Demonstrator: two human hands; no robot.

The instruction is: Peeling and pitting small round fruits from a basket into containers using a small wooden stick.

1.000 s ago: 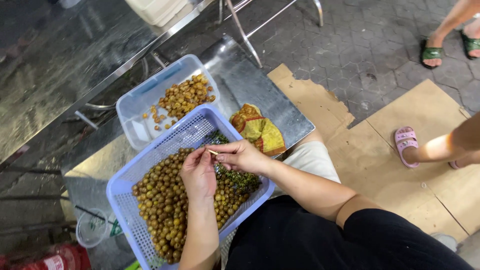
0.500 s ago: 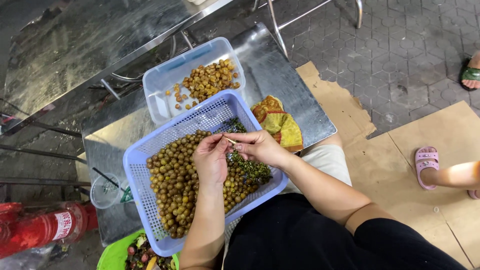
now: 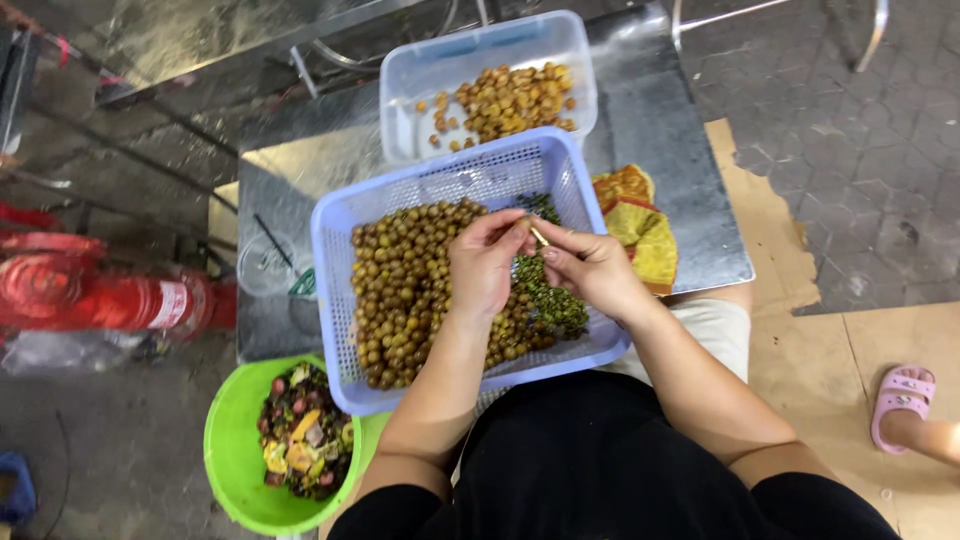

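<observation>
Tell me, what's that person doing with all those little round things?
A seated person's left hand and right hand meet over a pale blue plastic mesh basket of small brown-green round fruits, pinching a thin stick-like piece. A heap of dark green bits lies beside the fruits. Behind it, a clear plastic tub holds yellowish peeled-looking fruits.

Even overhead light, fairly bright at centre, dimmer twd left edge. Steel table shows dull glare patches. Soft shadows under the blue basket. Centre sharp; slight softness and wide-angle stretch at corners. No strong motion blur.
</observation>
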